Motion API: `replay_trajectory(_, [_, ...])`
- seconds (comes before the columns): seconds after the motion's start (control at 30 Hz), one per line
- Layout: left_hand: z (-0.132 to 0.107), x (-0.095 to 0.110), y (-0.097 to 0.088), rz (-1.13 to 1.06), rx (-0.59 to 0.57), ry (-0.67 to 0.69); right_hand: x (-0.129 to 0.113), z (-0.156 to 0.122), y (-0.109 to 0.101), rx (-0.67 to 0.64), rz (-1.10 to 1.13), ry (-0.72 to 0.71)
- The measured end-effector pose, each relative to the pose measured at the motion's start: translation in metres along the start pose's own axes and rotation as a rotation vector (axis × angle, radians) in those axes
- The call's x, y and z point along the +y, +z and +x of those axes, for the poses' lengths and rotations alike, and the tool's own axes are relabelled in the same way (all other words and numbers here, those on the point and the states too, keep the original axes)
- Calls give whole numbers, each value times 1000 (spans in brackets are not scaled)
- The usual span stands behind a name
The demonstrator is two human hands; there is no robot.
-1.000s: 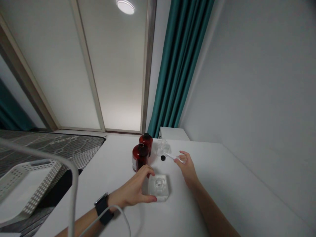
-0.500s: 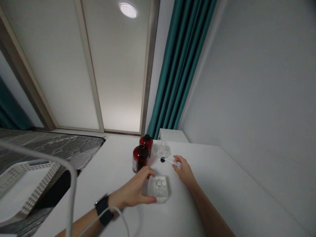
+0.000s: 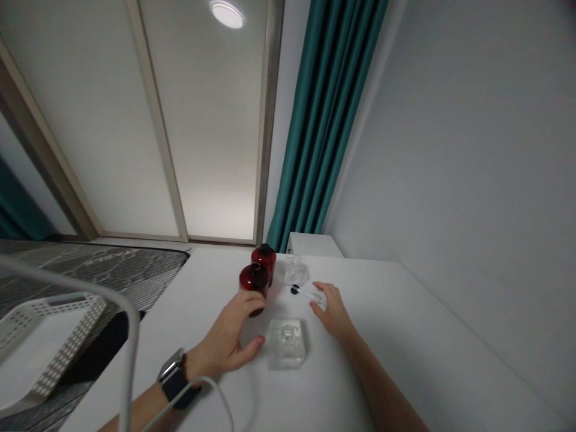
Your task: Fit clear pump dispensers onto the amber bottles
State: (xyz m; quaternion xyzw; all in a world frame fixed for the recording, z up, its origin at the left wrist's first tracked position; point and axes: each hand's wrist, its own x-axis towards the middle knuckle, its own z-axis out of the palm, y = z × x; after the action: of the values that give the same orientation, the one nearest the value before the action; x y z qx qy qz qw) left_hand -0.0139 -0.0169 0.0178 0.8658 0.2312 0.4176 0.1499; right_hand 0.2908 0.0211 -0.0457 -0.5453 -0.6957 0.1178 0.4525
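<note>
My left hand (image 3: pixel 229 337) reaches to the nearer of two dark red bottles (image 3: pixel 254 277). Its fingers lie against the bottle's lower front and its thumb is spread toward a clear square glass dish (image 3: pixel 287 343). That dish sits on the white table (image 3: pixel 382 312) between my hands. My right hand (image 3: pixel 328 309) is closed on a thin clear dropper (image 3: pixel 307 294), whose tip lies by a small black cap (image 3: pixel 294 290). The second red bottle (image 3: pixel 264 254) and a small clear glass bottle (image 3: pixel 295 270) stand just behind.
A white perforated basket (image 3: pixel 40 336) sits at the left on a dark patterned surface. A white cable (image 3: pixel 130 336) arcs across the near left. A teal curtain (image 3: pixel 324 120) and a small white cabinet (image 3: pixel 315 244) stand behind the table; a grey wall runs along the right.
My left hand has left the glass dish and moved up and left onto the nearer red bottle. My right hand has drawn back slightly with the dropper, closing over it.
</note>
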Motion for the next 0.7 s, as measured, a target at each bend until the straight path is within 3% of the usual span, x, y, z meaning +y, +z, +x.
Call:
replay_trajectory(0.1, [0,-2,0,33,105,-32,-11,-1,-4,26,20,-24])
replay_trajectory(0.2, [2,-9,3,119,317,-158,-33,-10,-8,34,77,-54])
replay_trajectory(0.3, [5,-21,7,212,464,-259,-60,-23,-7,-88,211,-121])
replay_trajectory(0.4, [4,-34,12,187,407,-371,-82,-33,-2,-368,298,-162])
replay_trajectory(0.47, [3,-40,16,127,356,-431,-90,-37,0,-496,287,-93])
replay_trajectory(0.6, [2,-44,26,-6,297,-560,-94,-39,-3,-624,215,58])
replay_trajectory(0.7, [6,-43,28,-88,306,-628,-95,-40,-3,-626,194,125])
